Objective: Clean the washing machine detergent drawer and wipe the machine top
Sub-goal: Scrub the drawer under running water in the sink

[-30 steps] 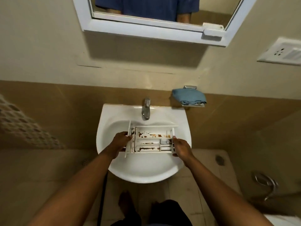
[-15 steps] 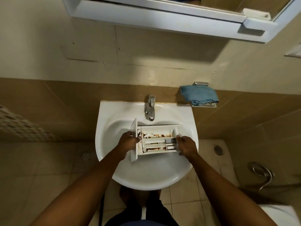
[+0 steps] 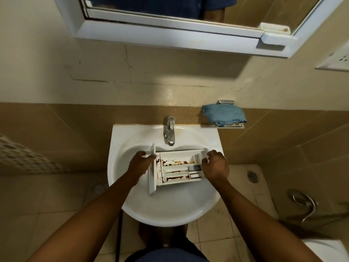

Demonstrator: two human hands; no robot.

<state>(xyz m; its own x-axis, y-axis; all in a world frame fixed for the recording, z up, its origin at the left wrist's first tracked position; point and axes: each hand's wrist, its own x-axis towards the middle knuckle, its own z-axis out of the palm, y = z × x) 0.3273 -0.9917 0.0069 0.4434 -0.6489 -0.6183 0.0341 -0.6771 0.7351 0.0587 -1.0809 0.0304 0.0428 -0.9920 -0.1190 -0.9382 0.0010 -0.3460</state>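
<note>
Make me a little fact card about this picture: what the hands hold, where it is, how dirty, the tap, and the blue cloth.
held thing: white detergent drawer, open side up
left hand: grips its left end
right hand: grips its right end
place: over the white sink
dirt: brown stains in the compartments
tap: behind the drawer, no water seen running
blue cloth: on a wall holder, right of the tap

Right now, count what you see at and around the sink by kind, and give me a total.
Hands: 2 (left hand, right hand)
Drawer: 1
Sink: 1
Tap: 1
Cloth: 1
Floor drains: 2
Total: 8
</note>
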